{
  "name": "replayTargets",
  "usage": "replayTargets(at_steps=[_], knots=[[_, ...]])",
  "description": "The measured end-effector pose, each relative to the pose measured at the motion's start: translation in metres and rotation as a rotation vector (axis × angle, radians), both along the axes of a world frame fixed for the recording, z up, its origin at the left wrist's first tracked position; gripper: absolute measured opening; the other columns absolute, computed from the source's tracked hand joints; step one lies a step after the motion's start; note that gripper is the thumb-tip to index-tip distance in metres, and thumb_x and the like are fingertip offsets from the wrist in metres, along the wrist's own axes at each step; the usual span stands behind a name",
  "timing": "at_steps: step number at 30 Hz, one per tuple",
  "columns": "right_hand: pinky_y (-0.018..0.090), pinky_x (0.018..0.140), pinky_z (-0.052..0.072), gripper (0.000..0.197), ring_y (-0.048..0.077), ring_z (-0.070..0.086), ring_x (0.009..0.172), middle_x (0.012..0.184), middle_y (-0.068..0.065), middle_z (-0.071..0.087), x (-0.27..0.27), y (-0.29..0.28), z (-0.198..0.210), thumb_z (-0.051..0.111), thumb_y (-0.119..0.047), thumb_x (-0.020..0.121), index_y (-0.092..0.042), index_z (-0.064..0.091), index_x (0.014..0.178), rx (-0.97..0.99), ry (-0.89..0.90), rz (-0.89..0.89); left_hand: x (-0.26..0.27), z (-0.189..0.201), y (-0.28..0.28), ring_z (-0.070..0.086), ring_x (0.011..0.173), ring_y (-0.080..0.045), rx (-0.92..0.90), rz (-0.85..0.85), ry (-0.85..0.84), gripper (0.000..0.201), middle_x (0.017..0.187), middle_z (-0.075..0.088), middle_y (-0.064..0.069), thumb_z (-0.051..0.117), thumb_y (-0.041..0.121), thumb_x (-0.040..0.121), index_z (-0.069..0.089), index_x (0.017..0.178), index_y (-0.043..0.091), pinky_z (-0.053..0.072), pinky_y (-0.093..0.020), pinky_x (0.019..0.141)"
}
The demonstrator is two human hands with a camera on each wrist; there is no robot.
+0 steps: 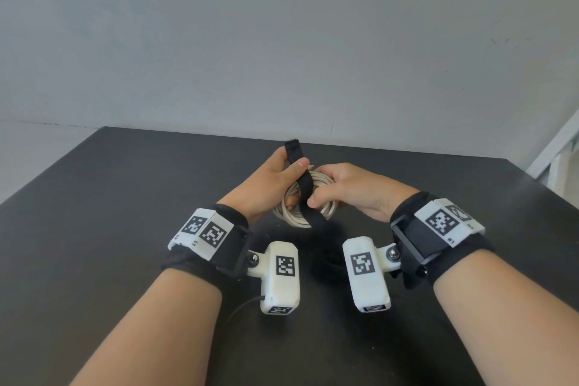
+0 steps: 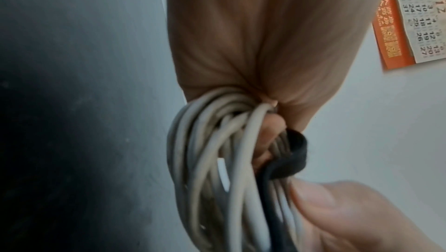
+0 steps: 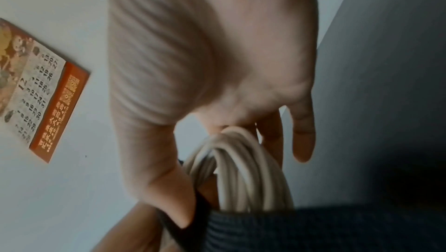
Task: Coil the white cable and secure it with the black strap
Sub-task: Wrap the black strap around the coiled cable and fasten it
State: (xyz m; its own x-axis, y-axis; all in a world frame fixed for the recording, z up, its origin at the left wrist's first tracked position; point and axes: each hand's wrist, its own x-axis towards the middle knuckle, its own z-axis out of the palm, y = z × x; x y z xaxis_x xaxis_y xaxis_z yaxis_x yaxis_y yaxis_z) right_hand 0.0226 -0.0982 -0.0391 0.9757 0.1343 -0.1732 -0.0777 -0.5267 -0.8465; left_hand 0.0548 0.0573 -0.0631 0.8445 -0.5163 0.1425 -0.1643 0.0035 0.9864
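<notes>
Both hands are up over the dark matte tabletop (image 1: 125, 229), with the coiled white round cable (image 1: 326, 208) bunched between them, clear of the surface. The left hand (image 1: 269, 185) clenches the coil's left side and pinches the flat black fabric strap (image 1: 304, 185) under its thumb, free end poking far. The right hand (image 1: 351, 188) grasps the right side, thumb pressing the strap. The cable looks light and springy, so hold it at the crossing. The strap looks soft and limp.
</notes>
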Motion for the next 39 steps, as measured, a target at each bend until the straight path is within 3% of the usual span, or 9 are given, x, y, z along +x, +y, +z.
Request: replayTargets(at_steps=[4, 7, 9, 15, 21, 26, 31, 35, 39], knots=[[0.040, 0.087, 0.051, 0.041, 0.024, 0.064, 0.084, 0.090, 0.019, 0.069, -0.001, 0.000, 0.002, 0.073, -0.016, 0.063, 0.000, 0.066, 0.100, 0.061, -0.001, 0.011, 0.000, 0.000, -0.001, 0.047, 0.058, -0.027, 0.015, 0.045, -0.015, 0.029, 0.069, 0.052, -0.016, 0.043, 0.026, 0.100, 0.041, 0.116, 0.002, 0.043, -0.035, 0.059], [0.032, 0.077, 0.051, 0.020, 0.021, 0.063, 0.075, 0.074, 0.010, 0.067, -0.005, -0.001, 0.005, 0.075, -0.018, 0.071, -0.007, 0.065, 0.084, 0.083, 0.069, 0.065, -0.001, 0.001, -0.002, 0.051, 0.076, -0.029, 0.061, 0.063, -0.032, 0.034, 0.085, 0.055, -0.021, 0.044, 0.030, 0.099, 0.041, 0.119, 0.003, 0.048, -0.045, 0.073], [0.037, 0.092, 0.052, 0.027, 0.029, 0.069, 0.091, 0.090, 0.015, 0.073, -0.005, 0.000, 0.005, 0.078, -0.017, 0.074, -0.001, 0.069, 0.093, 0.045, 0.075, 0.059, 0.000, 0.000, -0.002, 0.054, 0.085, -0.028, 0.101, 0.081, -0.042, 0.035, 0.094, 0.056, -0.022, 0.045, 0.033, 0.098, 0.042, 0.118, 0.004, 0.050, -0.045, 0.085], [0.039, 0.103, 0.046, 0.053, 0.029, 0.070, 0.099, 0.099, 0.017, 0.074, 0.000, 0.005, 0.002, 0.084, -0.027, 0.054, 0.002, 0.073, 0.097, -0.015, 0.058, -0.024, 0.004, -0.004, -0.003, 0.048, 0.074, -0.029, 0.089, 0.056, -0.033, 0.031, 0.080, 0.052, -0.021, 0.044, 0.034, 0.098, 0.048, 0.103, 0.004, 0.043, -0.035, 0.068], [0.027, 0.076, 0.044, 0.009, 0.012, 0.056, 0.057, 0.048, -0.003, 0.060, 0.001, 0.005, -0.001, 0.073, -0.009, 0.071, -0.006, 0.069, 0.079, -0.023, 0.008, -0.109, 0.004, -0.003, -0.002, 0.039, 0.041, -0.014, 0.044, -0.022, -0.050, 0.031, 0.063, 0.048, -0.017, 0.044, 0.032, 0.099, 0.049, 0.101, 0.002, 0.037, -0.028, 0.050], [0.025, 0.078, 0.053, 0.020, 0.014, 0.070, 0.075, 0.084, 0.011, 0.076, -0.001, 0.008, -0.002, 0.074, -0.003, 0.072, -0.002, 0.074, 0.093, 0.043, 0.028, -0.091, 0.006, -0.003, 0.001, 0.041, 0.039, -0.015, 0.040, 0.035, -0.064, 0.043, 0.044, 0.047, -0.005, 0.049, 0.031, 0.097, 0.051, 0.104, -0.011, 0.038, -0.028, 0.049], [0.041, 0.104, 0.042, 0.046, 0.032, 0.061, 0.114, 0.125, 0.020, 0.063, -0.002, -0.005, 0.003, 0.066, -0.013, 0.080, 0.004, 0.060, 0.122, 0.289, 0.237, -0.013, 0.008, -0.004, 0.004, 0.043, 0.038, -0.010, 0.032, 0.064, -0.081, 0.044, 0.052, 0.051, -0.010, 0.053, 0.034, 0.094, 0.055, 0.099, -0.010, 0.038, -0.028, 0.052], [0.031, 0.082, 0.053, 0.040, 0.017, 0.064, 0.089, 0.102, 0.008, 0.069, -0.005, -0.011, 0.013, 0.046, -0.035, 0.097, -0.006, 0.059, 0.121, 0.454, 0.325, -0.053, 0.006, -0.004, 0.005, 0.043, 0.041, -0.017, 0.028, 0.052, -0.080, 0.046, 0.062, 0.055, -0.020, 0.054, 0.035, 0.094, 0.052, 0.097, -0.011, 0.036, -0.027, 0.047], [0.032, 0.073, 0.050, 0.058, 0.017, 0.061, 0.080, 0.093, 0.006, 0.067, 0.002, -0.014, 0.012, 0.030, -0.053, 0.098, -0.007, 0.062, 0.114, 0.541, 0.359, -0.123, 0.003, -0.001, 0.006, 0.055, 0.062, -0.029, 0.011, 0.034, -0.090, 0.058, 0.074, 0.060, -0.031, 0.060, 0.041, 0.088, 0.051, 0.097, -0.015, 0.049, -0.047, 0.065]])
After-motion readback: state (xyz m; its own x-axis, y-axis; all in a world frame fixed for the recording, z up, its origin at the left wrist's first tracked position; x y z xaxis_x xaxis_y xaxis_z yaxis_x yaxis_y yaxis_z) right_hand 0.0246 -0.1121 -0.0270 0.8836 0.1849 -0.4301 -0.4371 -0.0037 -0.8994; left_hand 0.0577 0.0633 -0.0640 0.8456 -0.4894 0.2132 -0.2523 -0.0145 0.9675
